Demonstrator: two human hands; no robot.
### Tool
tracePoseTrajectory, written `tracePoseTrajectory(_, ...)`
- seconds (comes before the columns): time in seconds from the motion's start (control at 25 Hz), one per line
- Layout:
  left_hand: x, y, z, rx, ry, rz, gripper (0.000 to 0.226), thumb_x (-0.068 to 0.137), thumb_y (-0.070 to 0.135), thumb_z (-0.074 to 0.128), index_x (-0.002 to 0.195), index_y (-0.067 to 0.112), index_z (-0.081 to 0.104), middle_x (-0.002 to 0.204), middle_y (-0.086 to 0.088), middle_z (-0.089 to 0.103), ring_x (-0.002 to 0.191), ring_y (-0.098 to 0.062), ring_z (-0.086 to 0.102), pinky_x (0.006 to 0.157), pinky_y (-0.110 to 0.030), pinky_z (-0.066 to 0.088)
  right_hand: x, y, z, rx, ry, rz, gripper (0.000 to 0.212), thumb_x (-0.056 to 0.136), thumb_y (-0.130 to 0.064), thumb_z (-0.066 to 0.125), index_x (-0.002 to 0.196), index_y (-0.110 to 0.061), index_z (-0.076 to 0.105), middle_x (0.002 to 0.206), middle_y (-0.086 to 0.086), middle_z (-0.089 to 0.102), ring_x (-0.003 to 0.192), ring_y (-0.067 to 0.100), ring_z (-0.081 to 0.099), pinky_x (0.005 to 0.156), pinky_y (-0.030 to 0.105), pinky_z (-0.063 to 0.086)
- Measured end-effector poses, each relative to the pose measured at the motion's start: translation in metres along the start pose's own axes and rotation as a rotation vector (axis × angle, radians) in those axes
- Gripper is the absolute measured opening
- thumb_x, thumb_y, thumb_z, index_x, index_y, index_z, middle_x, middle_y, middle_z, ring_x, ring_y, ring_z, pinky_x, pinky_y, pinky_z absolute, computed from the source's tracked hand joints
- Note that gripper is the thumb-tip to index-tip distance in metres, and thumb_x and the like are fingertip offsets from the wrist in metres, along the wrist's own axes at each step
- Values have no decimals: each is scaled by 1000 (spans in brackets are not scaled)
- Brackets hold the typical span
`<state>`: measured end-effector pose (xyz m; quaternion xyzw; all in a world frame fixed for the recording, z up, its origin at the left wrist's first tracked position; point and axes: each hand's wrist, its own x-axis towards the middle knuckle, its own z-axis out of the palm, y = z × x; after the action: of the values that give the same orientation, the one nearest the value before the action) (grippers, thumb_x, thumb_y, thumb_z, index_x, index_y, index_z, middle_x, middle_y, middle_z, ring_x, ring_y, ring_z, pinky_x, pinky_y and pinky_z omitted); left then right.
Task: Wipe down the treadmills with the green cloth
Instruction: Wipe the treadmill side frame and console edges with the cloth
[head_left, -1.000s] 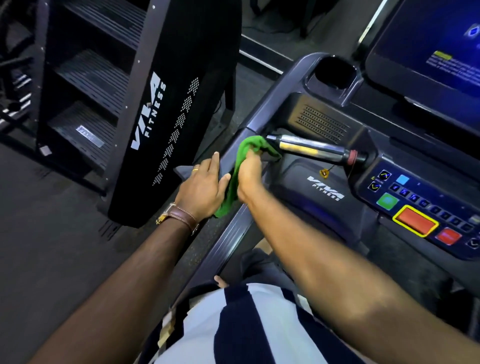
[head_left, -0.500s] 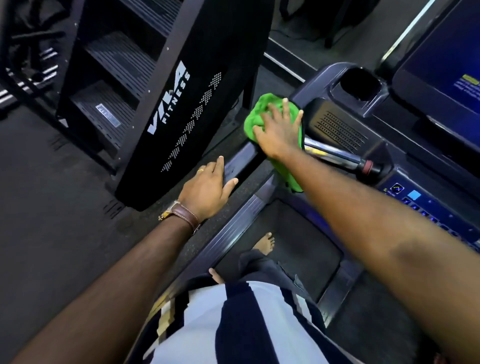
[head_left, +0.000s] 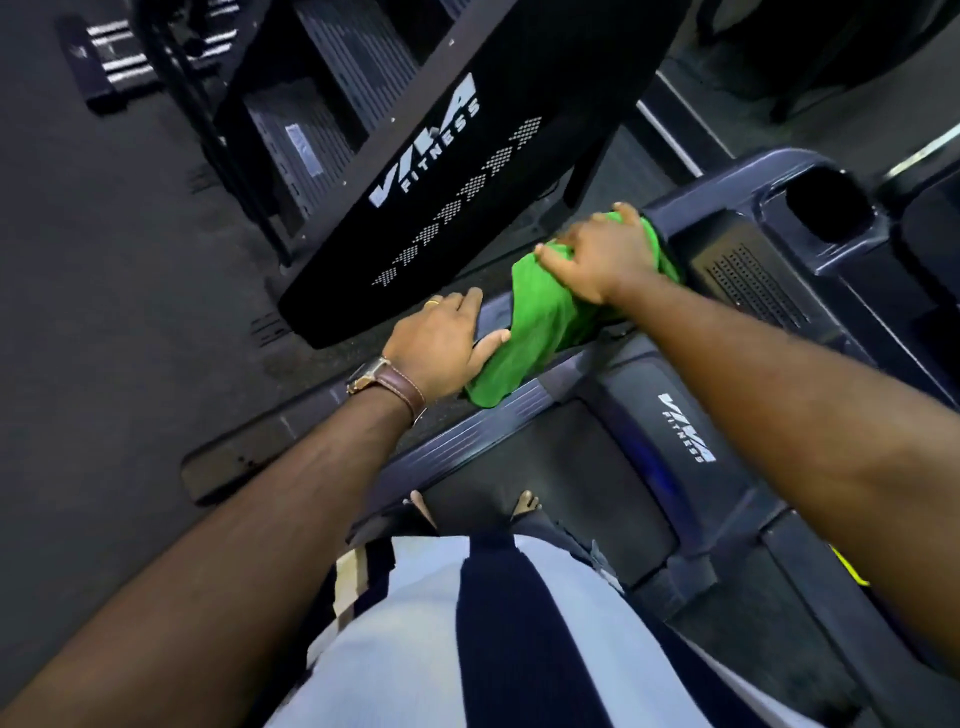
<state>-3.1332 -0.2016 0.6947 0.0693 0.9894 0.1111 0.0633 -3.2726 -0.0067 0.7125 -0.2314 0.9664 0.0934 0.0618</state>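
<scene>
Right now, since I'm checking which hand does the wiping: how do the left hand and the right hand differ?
The right hand lies on the green cloth, fingers spread and pressing it against the treadmill handrail; the left hand holds no cloth and rests flat on the same rail, nearer the person. The left hand carries a ring and a brown-strapped watch at its wrist; the right shows neither. Both rest on the one rail, and the left thumb touches the cloth's edge.
</scene>
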Motion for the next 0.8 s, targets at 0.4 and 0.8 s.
tracePoseTrajectory(0.4,-32,-5,3,72,71,-186,67,91,64,37,135,14,43,112,-9,61,104,-30,56,69,-39,48,42,-32,-28,44,-473,-167,62,93,-60,37,129,-15,60,141,16,52,124,29,52,99,36,39)
tracePoseTrajectory(0.8,-58,-14,16,159,157,-263,74,87,69,33,126,8,49,101,-13,62,88,-34,58,68,-43,49,39,-70,-26,69,-565,-397,67,89,-61,33,130,-17,60,139,16,54,121,34,54,101,39,43)
